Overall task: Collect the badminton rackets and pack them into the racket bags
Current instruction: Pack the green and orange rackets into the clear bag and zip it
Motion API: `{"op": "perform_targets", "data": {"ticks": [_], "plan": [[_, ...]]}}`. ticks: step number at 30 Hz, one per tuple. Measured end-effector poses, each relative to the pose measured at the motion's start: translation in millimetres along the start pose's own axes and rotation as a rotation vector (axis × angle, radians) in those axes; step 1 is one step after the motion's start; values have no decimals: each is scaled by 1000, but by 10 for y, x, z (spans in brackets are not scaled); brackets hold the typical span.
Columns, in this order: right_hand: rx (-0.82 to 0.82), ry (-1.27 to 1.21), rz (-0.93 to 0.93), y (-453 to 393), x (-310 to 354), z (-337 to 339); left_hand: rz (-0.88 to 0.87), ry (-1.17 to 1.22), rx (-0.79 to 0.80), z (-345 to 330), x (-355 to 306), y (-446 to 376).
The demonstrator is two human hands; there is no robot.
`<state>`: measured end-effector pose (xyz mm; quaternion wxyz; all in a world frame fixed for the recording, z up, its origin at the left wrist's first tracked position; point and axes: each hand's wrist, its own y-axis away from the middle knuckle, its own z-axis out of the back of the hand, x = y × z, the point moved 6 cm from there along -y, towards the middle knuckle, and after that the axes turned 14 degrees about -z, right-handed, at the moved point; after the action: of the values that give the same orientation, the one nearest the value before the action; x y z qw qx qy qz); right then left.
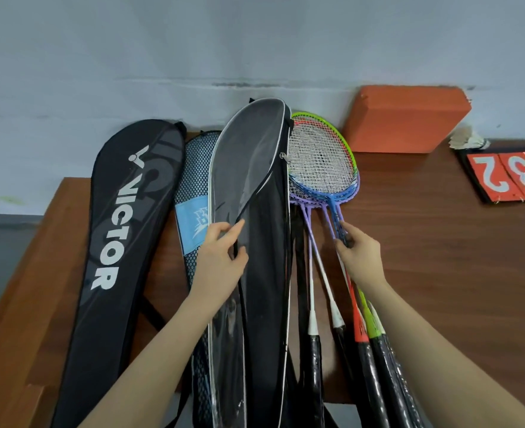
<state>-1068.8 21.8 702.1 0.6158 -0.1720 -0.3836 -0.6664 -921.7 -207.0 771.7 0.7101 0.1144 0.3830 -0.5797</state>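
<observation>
pinching open flap of grey racket bag [249, 186], left hand [221, 257]; right hand [360, 257] fingers closed round blue racket shaft [337, 216] on table [440, 242].

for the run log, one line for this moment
left hand: lifting flap of grey bag | right hand: gripping racket shafts | rackets unpacked

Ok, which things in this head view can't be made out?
- Inside of the grey-and-black zip racket bag: hidden by its flap, held by the left hand.
- Count of coloured-frame rackets: heads overlap; right hand covers shafts.
- Red number cards: cut off at right edge.
</observation>
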Motion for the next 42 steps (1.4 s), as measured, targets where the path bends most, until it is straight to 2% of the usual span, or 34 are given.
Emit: {"op": "perform_targets", "data": {"ticks": [6,15,18,23,29,37,42], "plan": [[-3,-194,8,239,45,97,9,70,-20,-23,-51,0],[-188,-138,160,690,143,456,116,193,-147,152,-68,62],[-234,-95,244,766,240,568,136,204,-133,164,-98,4],[-264,-36,359,921,259,708,55,124,-43,-19,-225,-131],[-241,14,371,1114,-41,761,124,165,-87,-273,-359,-232],[-220,83,280,1260,-502,795,214,179,-123,-554,-531,-192],[-154,75,265,1364,-643,821,157,182,-52,-692,-651,-253]]}}
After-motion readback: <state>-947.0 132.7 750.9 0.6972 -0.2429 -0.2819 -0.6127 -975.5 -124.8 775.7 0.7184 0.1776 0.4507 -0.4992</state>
